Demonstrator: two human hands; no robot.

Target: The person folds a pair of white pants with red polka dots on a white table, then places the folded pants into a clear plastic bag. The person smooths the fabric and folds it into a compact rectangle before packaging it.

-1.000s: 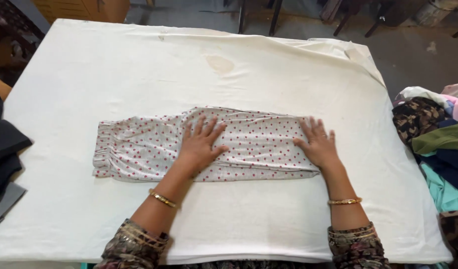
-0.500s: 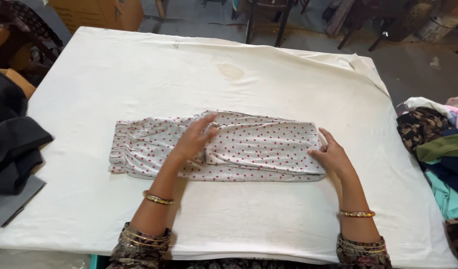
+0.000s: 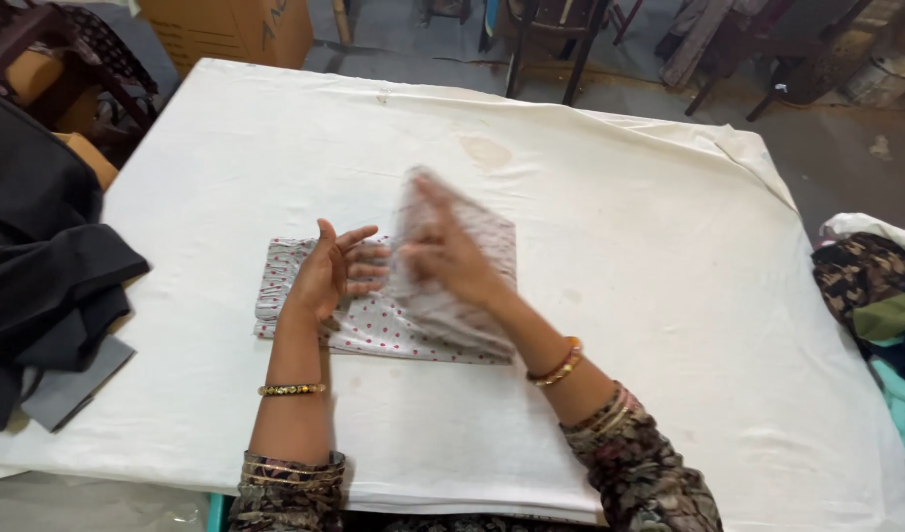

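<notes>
Soft, light dotted garment — limp, no stiffness.
Your right hand pinches its folded end; left hand open, fingers spread — grip edges.

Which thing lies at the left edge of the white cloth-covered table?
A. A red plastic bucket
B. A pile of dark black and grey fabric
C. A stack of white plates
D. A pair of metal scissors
B: a pile of dark black and grey fabric rests on the left edge of the white cloth-covered table, away from the white garment with small red dots that lies under the hands.
</notes>
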